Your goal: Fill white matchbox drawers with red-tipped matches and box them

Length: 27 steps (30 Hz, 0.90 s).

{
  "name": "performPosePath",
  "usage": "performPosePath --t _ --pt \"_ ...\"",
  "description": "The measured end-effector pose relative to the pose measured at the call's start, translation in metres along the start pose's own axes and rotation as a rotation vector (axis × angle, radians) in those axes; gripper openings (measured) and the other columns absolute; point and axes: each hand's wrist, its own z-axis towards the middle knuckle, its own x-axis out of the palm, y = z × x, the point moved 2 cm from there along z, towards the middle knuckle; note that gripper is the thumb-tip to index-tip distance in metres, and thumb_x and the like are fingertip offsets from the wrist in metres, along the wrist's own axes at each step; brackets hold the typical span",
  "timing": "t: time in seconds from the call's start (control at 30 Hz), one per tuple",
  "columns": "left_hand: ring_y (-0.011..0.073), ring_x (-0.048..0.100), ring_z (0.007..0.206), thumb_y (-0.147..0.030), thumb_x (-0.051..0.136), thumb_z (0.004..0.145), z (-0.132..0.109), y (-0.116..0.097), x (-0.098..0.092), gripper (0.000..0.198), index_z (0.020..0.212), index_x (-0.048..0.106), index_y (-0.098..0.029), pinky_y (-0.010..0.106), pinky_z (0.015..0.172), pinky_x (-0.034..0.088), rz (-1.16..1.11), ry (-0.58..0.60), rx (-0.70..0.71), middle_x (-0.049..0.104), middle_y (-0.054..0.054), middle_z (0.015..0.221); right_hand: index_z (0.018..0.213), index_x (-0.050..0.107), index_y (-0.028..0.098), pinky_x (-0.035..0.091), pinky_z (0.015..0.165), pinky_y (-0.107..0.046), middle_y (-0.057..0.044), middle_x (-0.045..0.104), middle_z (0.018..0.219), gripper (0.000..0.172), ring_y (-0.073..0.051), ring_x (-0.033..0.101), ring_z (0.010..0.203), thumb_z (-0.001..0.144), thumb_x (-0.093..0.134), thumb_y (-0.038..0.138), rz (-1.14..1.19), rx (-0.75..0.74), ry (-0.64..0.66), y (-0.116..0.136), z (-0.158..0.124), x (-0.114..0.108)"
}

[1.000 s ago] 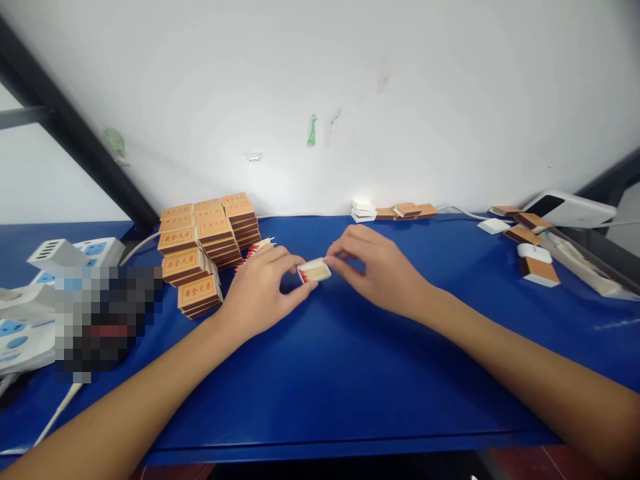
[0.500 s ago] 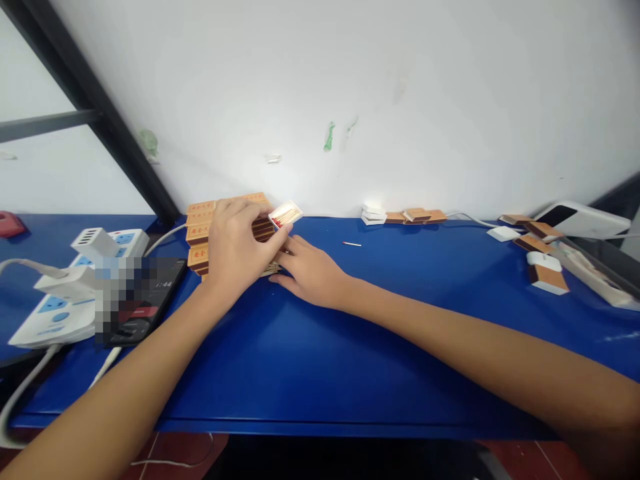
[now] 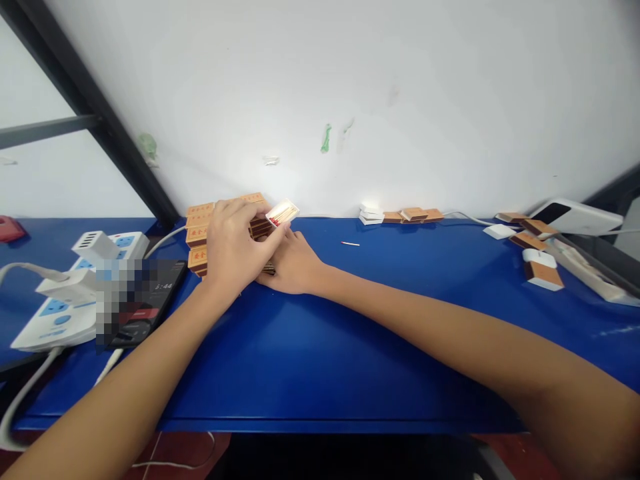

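Between the thumb and fingers of my left hand (image 3: 234, 245) is a small white matchbox tray (image 3: 283, 212), tilted, with several red-tipped matches in it. Just below and to the right, my right hand (image 3: 296, 265) rests low by the desk, reaching in beneath the left one. Its fingertips are hidden behind the left hand, so what they touch does not show. Stacked orange matchboxes (image 3: 199, 233) stand behind and left of my left hand, partly covered by it. A single match (image 3: 351, 244) lies on the blue desk (image 3: 360, 360) to the right.
White trays (image 3: 371, 214) and orange matchboxes (image 3: 415, 214) sit along the wall. More matchboxes (image 3: 543, 275) lie at the right near a white device (image 3: 580, 217). At left are a power strip (image 3: 75, 320) with plugs and cables, and a phone (image 3: 167, 293).
My right hand has moved left, further under my left hand, and the loose matches that showed beside it are now mostly covered. The left hand still holds the tray.
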Motion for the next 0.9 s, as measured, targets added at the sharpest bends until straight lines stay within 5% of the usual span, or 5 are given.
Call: performPosePath --t 0.43,0.6,0.9 --pt "0.0306 0.066 0.097 -0.037 0.076 0.089 0.000 0.001 0.002 0.017 0.097 0.075 -0.022 0.044 0.089 0.051 0.000 0.015 0.013 0.076 0.007 0.095 0.144 0.060 0.018 0.047 0.097 -0.051 -0.021 0.054 0.151 0.052 -0.037 0.050 0.129 0.107 0.049 0.053 -0.123 -0.037 0.056 -0.012 -0.014 -0.011" --pt "0.0305 0.066 0.100 -0.038 0.073 0.092 0.000 -0.002 0.002 0.017 0.098 0.075 -0.022 0.045 0.092 0.050 -0.013 0.039 0.049 0.076 0.007 0.096 0.128 0.068 0.017 0.045 0.091 -0.043 -0.018 0.061 0.126 0.044 -0.031 0.054 0.111 0.108 0.050 0.052 -0.167 -0.022 0.072 -0.028 -0.041 -0.030" --pt "0.0284 0.066 0.103 -0.038 0.073 0.096 -0.014 -0.022 0.006 0.022 0.107 0.074 -0.019 0.043 0.095 0.051 -0.116 0.171 0.160 0.076 0.008 0.102 0.129 0.067 0.019 0.046 0.097 -0.046 -0.018 0.060 0.128 0.041 -0.031 0.056 0.115 0.106 0.052 0.049 -0.076 0.034 0.071 -0.076 -0.095 -0.060"
